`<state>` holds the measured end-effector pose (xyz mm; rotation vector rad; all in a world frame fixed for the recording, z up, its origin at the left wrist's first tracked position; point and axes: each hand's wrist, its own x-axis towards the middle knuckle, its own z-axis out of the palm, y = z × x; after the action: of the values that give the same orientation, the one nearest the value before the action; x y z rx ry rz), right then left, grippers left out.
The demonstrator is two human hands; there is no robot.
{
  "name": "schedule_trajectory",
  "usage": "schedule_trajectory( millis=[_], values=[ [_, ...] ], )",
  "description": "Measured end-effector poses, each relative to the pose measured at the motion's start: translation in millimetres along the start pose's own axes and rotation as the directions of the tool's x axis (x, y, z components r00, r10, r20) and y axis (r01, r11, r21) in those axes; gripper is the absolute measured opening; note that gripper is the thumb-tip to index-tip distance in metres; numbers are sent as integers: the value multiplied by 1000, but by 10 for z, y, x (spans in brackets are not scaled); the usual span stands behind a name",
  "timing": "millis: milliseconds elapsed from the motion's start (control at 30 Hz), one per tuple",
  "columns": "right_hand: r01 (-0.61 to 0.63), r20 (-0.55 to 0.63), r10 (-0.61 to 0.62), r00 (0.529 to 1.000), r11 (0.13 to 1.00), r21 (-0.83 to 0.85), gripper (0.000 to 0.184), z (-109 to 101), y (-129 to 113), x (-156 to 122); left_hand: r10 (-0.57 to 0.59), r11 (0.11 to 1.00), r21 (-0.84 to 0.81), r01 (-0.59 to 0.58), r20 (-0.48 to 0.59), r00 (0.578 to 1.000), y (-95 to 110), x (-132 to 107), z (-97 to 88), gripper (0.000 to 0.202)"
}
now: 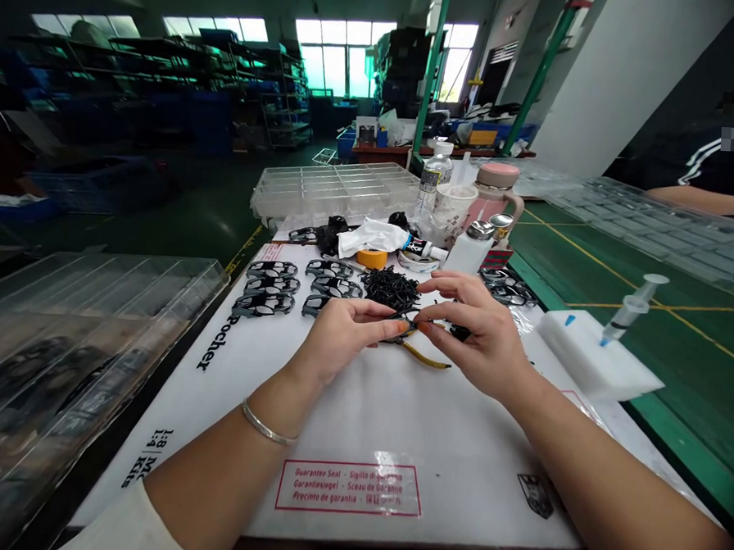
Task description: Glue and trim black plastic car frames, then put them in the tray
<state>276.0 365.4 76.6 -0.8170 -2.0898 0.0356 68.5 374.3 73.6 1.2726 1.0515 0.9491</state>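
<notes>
My left hand (345, 331) and my right hand (471, 334) meet over a white printed box lid (355, 504). Their fingertips pinch a small black part (415, 318), which is partly hidden by my fingers. Directly below lie yellow-handled pliers (424, 356), their jaws hidden beneath my fingers. Just behind my hands is a heap of small black pieces (391, 289). Rows of black and silver moulded parts (271, 290) lie to the left of the heap. More of these parts (507, 289) lie beyond my right hand.
Behind the parts are an orange tape roll (371, 259), a white tube (372, 238), bottles, a cup and a pink flask (496, 177). A syringe (633, 309) stands in a white foam block (600, 357) at right. Transparent trays lie left and behind. A co-worker's arm (703, 201) rests far right.
</notes>
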Motion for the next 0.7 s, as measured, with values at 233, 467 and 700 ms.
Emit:
schedule_trajectory(
  millis=[233,467,700],
  values=[
    [-46,-17,46,999,998,31,6,56,8,-12,56,997,-57,-56,2,998,4,2,7,39],
    [-16,0,16,1000,999,-34,9,38,-10,10,64,997,-44,-66,-27,998,-19,15,-4,40],
    [47,-51,-51,997,996,-81,24,16,-20,-16,37,998,-41,-37,-18,999,41,0,-36,42]
  ],
)
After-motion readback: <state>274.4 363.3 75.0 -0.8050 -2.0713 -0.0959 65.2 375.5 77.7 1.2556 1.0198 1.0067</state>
